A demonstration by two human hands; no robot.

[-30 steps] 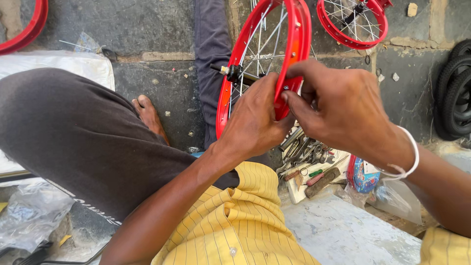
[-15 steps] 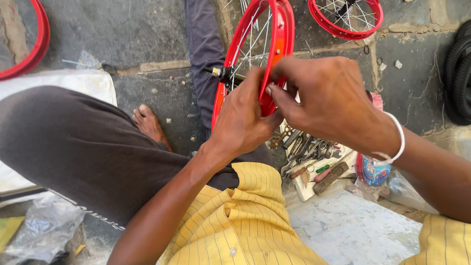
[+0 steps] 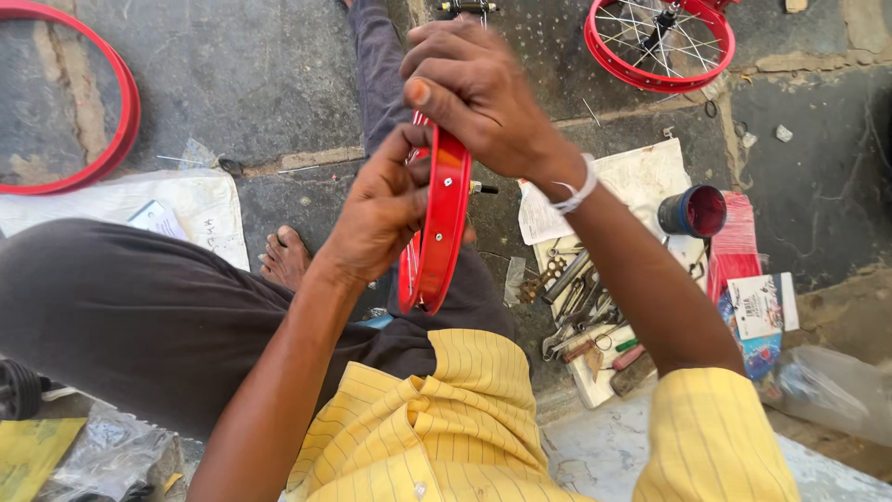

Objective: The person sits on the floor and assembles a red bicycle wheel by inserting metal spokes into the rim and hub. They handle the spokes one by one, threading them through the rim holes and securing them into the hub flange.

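I sit on stone ground in a yellow striped shirt and dark trousers. A red bicycle wheel rim (image 3: pixel 444 223) stands edge-on between my legs, its spokes and hub axle showing behind it. My left hand (image 3: pixel 383 206) grips the rim's left side at mid-height. My right hand (image 3: pixel 476 88) wraps over the rim's top, thumb pointing left, with a white bangle on the wrist. My bare left foot (image 3: pixel 283 257) rests on the ground beside the rim.
A pile of wrenches and small tools (image 3: pixel 581 307) lies on paper at my right, next to a dark blue cup (image 3: pixel 692 212) and red packets (image 3: pixel 739 242). A spoked red wheel (image 3: pixel 662 42) lies top right, a bare red rim (image 3: pixel 84 102) top left.
The view has tilted down and the rim now appears edge-on and lower. My right hand has shifted from the rim's side up over its top; my left hand keeps its hold.
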